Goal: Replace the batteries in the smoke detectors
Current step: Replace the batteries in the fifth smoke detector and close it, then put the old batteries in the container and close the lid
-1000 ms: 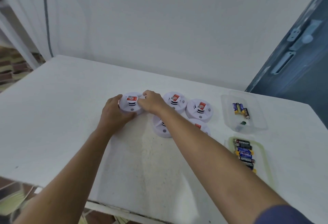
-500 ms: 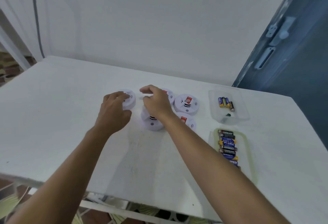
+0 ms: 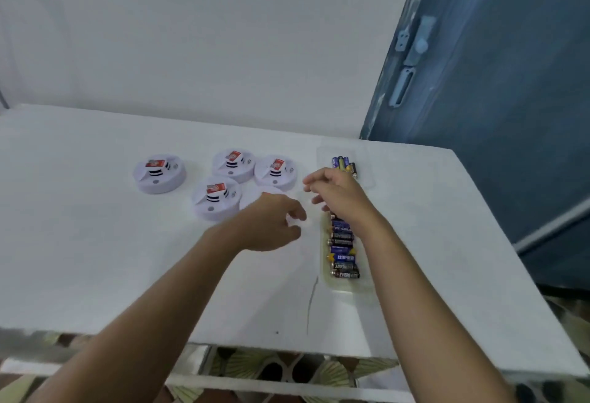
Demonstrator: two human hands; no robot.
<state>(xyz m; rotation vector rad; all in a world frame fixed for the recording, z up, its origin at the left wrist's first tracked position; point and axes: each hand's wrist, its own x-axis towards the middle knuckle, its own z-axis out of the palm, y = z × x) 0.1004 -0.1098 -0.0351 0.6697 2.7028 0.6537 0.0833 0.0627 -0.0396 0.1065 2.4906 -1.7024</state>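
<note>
A: Hands first?

B: Found the left hand (image 3: 271,224) low over a fifth smoke detector (image 3: 255,192), covering most of it, with loosely curled fingers. Cannot tell whether gripping the rim or only touching. Found the right hand (image 3: 338,193) in the air between the two trays, with relaxed, half-spread fingers and nothing visible in them

A: Step in hand?

B: Judged as early: taking up one detector, perhaps fetching a cell. Next move probably calls for drawing that detector clear of its close neighbours, then turning it over to reach the battery bay. Likely also calls for pinching a single cell out of a tight row

A: Counts?

B: Counted four other detectors (image 3: 216,198) on the white table (image 3: 95,259), face up with red labels, three clustered and one apart to the left, making five. Counted about four batteries (image 3: 344,165) in the far tray (image 3: 325,153). Counted at least seven cells (image 3: 343,257) in the near tray (image 3: 344,286), with the row's far end hidden behind the right wrist
</note>
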